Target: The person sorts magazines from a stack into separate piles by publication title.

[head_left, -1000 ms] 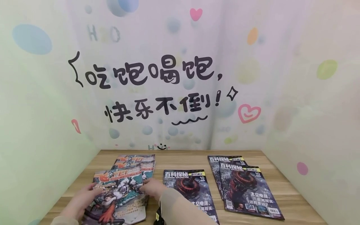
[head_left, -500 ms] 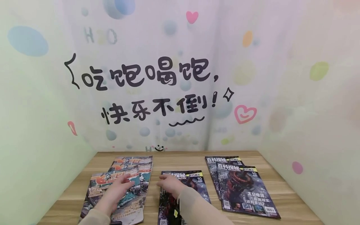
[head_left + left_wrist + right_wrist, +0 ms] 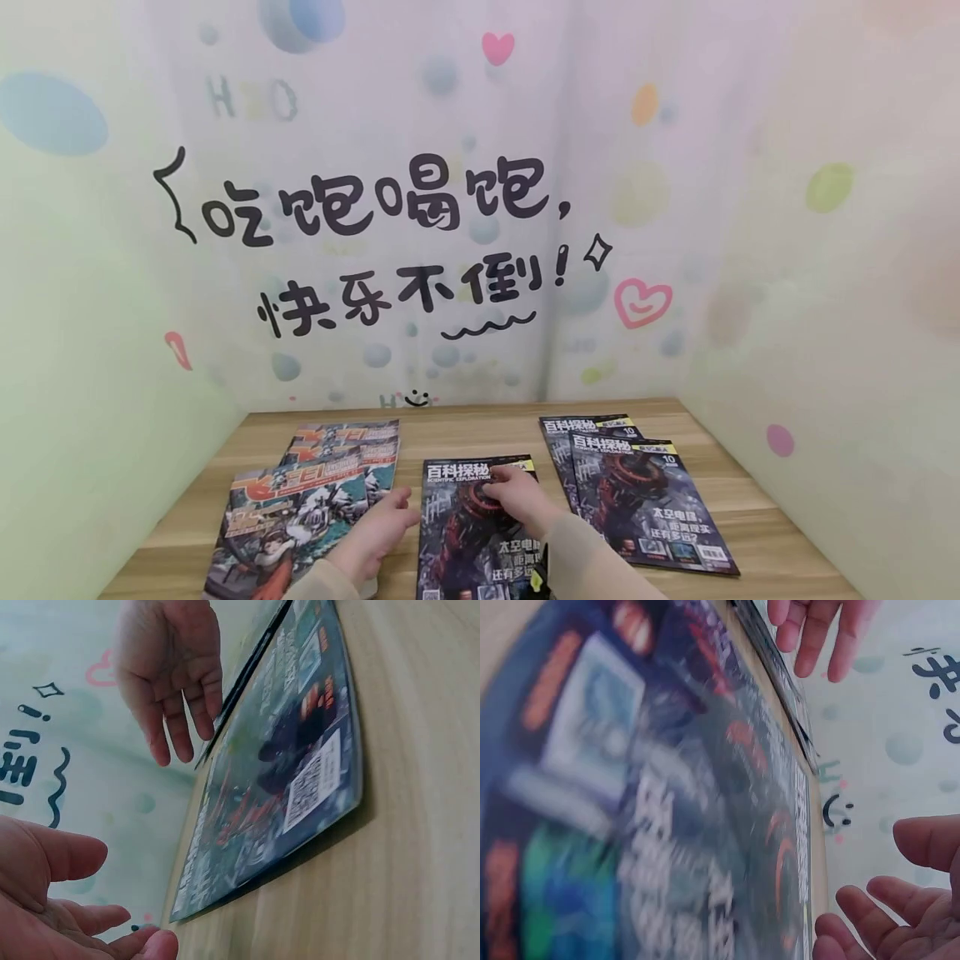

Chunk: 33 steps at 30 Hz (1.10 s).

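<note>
A dark science magazine lies cover up on the table in front of me. Off its left edge my left hand hovers, fingers spread and holding nothing; the left wrist view shows this left hand apart from the cover. My right hand is above the magazine's upper right part in the head view. In the right wrist view that right hand has loosely bent fingers with nothing between them. Both palms face inward. Whether the right fingers touch the magazine I cannot tell.
Several orange-titled comic magazines overlap in a pile at the left. At the right lie two more dark science magazines, overlapping. A patterned curtain with lettering hangs behind the table's back edge.
My left hand has let go of the front comic magazine and moved right, toward the middle magazine. My right hand has left that comic too and shifted right over the middle magazine.
</note>
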Each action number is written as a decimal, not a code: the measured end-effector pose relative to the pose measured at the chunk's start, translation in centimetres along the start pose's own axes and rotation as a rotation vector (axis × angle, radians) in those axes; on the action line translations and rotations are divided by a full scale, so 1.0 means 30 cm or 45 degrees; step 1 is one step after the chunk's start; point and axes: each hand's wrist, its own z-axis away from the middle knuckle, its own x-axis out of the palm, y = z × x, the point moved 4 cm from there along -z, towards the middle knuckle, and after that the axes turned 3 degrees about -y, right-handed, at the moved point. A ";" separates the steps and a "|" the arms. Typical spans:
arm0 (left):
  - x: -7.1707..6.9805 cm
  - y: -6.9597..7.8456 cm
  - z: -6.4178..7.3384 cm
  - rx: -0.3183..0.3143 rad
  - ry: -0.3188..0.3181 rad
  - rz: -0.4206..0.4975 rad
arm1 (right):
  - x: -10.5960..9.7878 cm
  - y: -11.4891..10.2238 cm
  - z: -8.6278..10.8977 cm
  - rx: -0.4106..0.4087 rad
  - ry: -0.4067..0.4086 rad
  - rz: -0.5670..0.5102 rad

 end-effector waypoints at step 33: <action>0.105 -0.055 0.009 0.070 -0.065 0.117 | -0.095 0.145 0.122 0.154 0.161 -0.019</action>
